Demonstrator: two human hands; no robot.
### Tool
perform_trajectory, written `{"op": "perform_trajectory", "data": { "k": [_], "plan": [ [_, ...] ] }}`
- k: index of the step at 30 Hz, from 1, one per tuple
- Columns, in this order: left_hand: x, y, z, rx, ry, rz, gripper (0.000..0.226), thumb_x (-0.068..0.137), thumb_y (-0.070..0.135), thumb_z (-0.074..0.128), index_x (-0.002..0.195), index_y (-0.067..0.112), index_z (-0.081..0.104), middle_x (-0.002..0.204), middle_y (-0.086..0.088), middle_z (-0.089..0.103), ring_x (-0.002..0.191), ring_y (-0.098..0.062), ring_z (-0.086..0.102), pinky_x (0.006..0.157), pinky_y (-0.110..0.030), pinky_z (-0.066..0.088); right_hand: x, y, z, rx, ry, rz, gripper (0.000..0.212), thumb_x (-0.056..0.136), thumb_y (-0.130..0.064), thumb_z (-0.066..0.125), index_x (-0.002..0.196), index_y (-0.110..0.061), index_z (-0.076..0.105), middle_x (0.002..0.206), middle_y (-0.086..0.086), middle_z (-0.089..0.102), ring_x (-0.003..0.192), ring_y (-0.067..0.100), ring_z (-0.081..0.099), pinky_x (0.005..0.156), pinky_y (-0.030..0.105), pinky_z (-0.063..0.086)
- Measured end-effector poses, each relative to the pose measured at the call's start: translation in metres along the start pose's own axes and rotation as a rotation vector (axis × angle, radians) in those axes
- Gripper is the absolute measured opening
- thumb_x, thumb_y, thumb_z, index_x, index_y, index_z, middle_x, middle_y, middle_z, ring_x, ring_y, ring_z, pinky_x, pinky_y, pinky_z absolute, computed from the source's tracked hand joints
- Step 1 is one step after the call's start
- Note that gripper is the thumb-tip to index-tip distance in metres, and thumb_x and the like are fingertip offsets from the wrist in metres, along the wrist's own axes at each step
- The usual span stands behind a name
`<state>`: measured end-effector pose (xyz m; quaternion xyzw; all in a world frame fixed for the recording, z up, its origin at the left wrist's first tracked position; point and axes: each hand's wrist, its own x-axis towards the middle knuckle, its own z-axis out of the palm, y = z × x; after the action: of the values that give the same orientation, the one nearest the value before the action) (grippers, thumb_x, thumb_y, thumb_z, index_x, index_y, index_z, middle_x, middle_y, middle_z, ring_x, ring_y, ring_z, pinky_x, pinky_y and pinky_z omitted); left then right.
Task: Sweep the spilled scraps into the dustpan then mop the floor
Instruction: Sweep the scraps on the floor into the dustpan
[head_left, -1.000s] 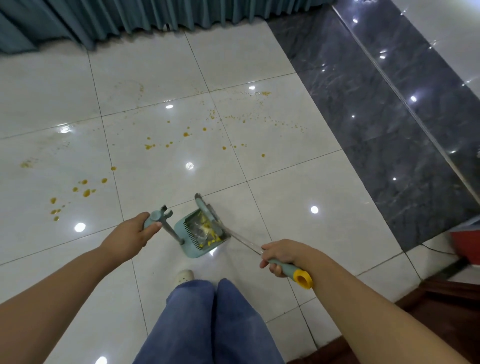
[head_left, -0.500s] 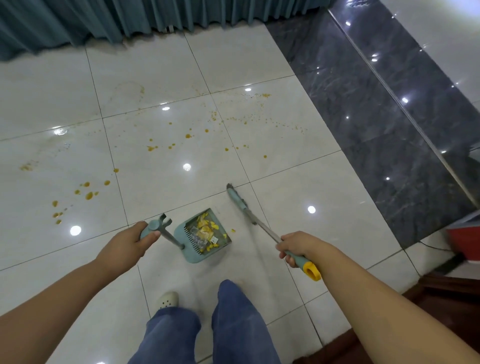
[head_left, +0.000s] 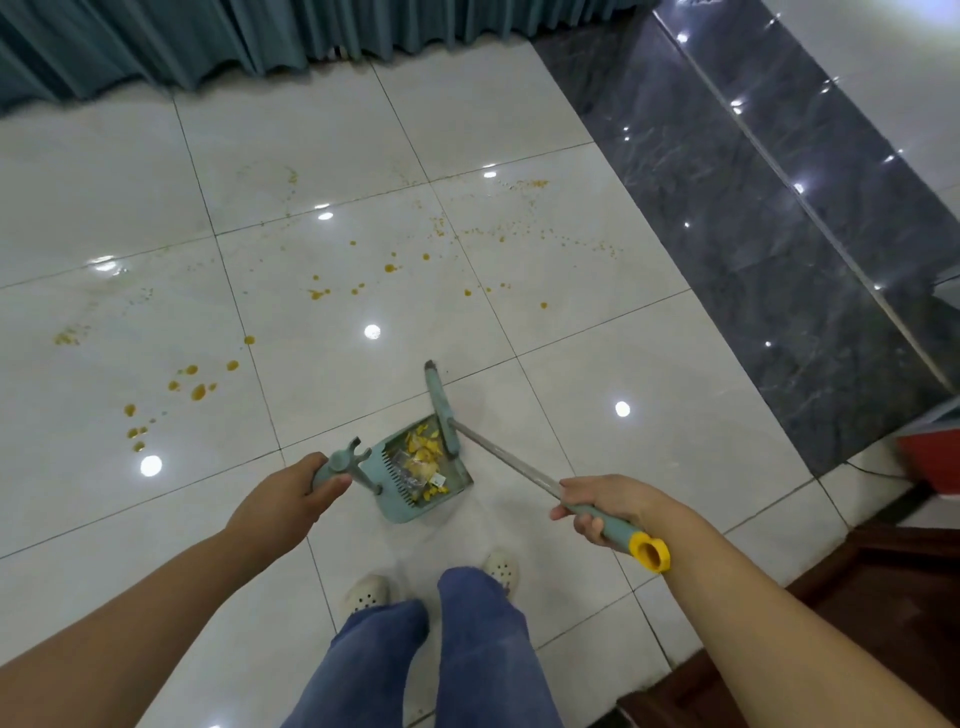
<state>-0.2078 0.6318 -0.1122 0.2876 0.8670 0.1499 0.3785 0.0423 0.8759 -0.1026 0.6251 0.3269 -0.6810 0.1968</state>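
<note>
A teal dustpan (head_left: 397, 504) stands on the white tile floor just ahead of my feet, with yellow scraps (head_left: 423, 453) and a clear wrapper inside it. My left hand (head_left: 291, 496) grips the top of the dustpan's upright handle (head_left: 340, 465). My right hand (head_left: 605, 506) holds the broom's teal grip near its yellow end cap (head_left: 649, 554). The broom's metal shaft runs up-left to the narrow teal broom head (head_left: 441, 410), which rests at the dustpan's far right edge. Orange-yellow drops and smears (head_left: 195, 389) dot the tiles farther out.
A teal curtain (head_left: 208, 41) hangs along the far edge. A dark grey marble strip (head_left: 727, 234) runs along the right. A red object (head_left: 935, 462) sits at the right edge, and dark wood (head_left: 831, 597) lies at the lower right. My white clogs and blue trousers fill the bottom centre.
The broom head swung away from the dustpan to the right, then came back to its mouth. The dustpan shifted slightly. Both feet now stand side by side.
</note>
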Motion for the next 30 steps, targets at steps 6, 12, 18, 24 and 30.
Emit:
{"op": "perform_trajectory", "data": {
  "k": [6,12,18,24,30],
  "plan": [
    [-0.005,-0.032,-0.017,-0.036,0.039,-0.033,0.028,0.094,0.040,0.047,0.085,0.015,0.054,0.063,0.000,0.055,0.059,-0.016,0.051,0.061,-0.032,0.044,0.016,-0.020,0.033,-0.241,0.148,-0.108,0.048,0.095,0.001,0.049,0.141,-0.006,0.038,0.081,0.015,0.055,0.046,0.012,0.042,0.034,0.014,0.039],
    [0.000,-0.052,-0.028,-0.063,0.042,-0.054,0.024,0.095,0.038,0.046,0.075,0.024,0.046,0.064,0.000,0.054,0.057,-0.014,0.050,0.059,-0.031,0.041,0.043,-0.024,0.083,-0.341,0.105,-0.041,0.018,0.096,-0.003,0.048,0.114,0.001,0.052,0.070,0.013,0.049,0.050,0.014,0.040,0.035,0.014,0.039],
    [0.003,-0.069,-0.040,-0.142,0.007,-0.074,0.023,0.095,0.038,0.046,0.076,0.025,0.044,0.063,-0.002,0.053,0.052,-0.016,0.047,0.056,-0.031,0.043,0.030,-0.014,0.100,-0.428,-0.015,0.041,0.009,0.097,-0.009,0.047,0.094,-0.003,0.053,0.098,0.016,0.056,0.052,0.011,0.041,0.038,0.015,0.041],
    [-0.005,-0.078,-0.047,-0.129,0.019,-0.071,0.026,0.094,0.042,0.046,0.077,0.023,0.047,0.068,-0.004,0.057,0.057,-0.019,0.051,0.061,-0.039,0.052,-0.002,-0.003,0.105,-0.392,0.069,-0.073,0.031,0.095,-0.003,0.049,0.124,-0.010,0.049,0.086,0.014,0.060,0.054,0.013,0.044,0.040,0.018,0.041],
    [-0.022,-0.104,-0.058,-0.127,0.055,-0.100,0.034,0.093,0.044,0.046,0.084,0.012,0.052,0.066,-0.006,0.055,0.057,-0.020,0.048,0.061,-0.040,0.049,0.009,-0.007,0.127,-0.391,0.156,-0.084,0.036,0.096,-0.002,0.048,0.132,0.001,0.046,0.074,0.013,0.051,0.052,0.014,0.041,0.036,0.015,0.040]
  ]
}}
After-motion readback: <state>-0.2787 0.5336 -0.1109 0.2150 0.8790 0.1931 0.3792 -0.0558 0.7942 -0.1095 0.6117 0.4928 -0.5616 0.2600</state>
